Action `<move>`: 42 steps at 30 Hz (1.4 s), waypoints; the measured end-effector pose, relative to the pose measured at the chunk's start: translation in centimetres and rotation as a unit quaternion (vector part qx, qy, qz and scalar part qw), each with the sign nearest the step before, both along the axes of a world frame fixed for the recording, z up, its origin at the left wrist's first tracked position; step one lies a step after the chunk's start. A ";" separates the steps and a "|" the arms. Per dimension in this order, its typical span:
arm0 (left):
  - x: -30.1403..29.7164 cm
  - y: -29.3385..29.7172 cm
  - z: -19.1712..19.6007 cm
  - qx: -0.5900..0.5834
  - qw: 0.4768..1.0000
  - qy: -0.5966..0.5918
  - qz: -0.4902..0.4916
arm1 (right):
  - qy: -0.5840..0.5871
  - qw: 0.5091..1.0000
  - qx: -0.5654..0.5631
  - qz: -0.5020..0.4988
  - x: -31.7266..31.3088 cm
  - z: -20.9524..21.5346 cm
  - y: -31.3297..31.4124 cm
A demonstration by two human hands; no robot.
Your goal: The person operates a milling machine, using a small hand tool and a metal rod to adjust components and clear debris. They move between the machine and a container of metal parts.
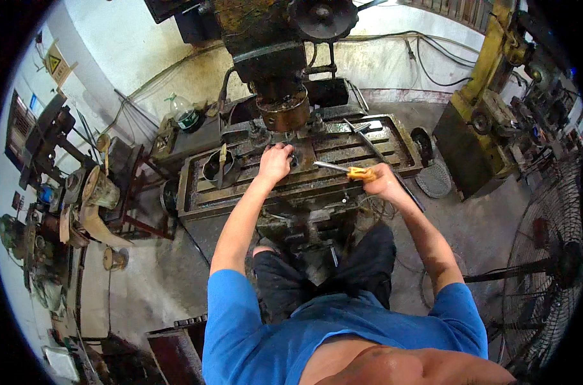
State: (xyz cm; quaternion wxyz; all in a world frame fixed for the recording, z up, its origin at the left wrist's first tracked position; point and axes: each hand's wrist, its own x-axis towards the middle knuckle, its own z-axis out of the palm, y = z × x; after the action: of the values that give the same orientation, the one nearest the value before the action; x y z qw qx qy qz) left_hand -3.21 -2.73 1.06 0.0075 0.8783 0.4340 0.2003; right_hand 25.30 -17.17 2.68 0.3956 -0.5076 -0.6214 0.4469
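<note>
My left hand (277,162) is over the slotted machine table (342,144), right under the round spindle head (283,110). Its fingers curl down around something small at the work spot, which they mostly hide. To the right, my right hand (382,183) is closed on a yellow-handled tool (360,173) with a straight metal shaft. The shaft's tip points left toward my left hand, a short gap away from it. A dark round pot (215,168) stands on the table left of my left hand, with a brush-like, flat-handled thing (222,165) in it.
A long metal bar (384,157) slants across the table's right end. Behind the left side stands a clear plastic bottle (187,117). A large caged fan (548,269) is at the right, near a yellowish machine (474,122). A bucket (102,189) is at the left.
</note>
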 end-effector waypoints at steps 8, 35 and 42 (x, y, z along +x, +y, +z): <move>1.3 -0.4 0.2 0.014 0.997 -0.040 0.072 | -0.285 0.943 -0.011 -0.171 -2.5 -7.4 -0.3; 2.3 4.6 -2.2 -0.079 0.950 -0.183 0.241 | 0.085 0.776 0.623 -0.050 7.0 24.7 -0.7; 2.3 4.4 -1.6 -0.103 0.947 -0.171 0.252 | 0.079 0.789 0.594 -0.139 6.2 20.2 -1.7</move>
State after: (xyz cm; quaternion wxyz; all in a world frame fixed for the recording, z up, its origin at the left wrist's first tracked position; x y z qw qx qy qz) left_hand -0.96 1.66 -0.59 0.1212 0.6873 0.6517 0.2971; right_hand 31.48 -18.88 22.85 0.7248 -0.2167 -0.6533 -0.0315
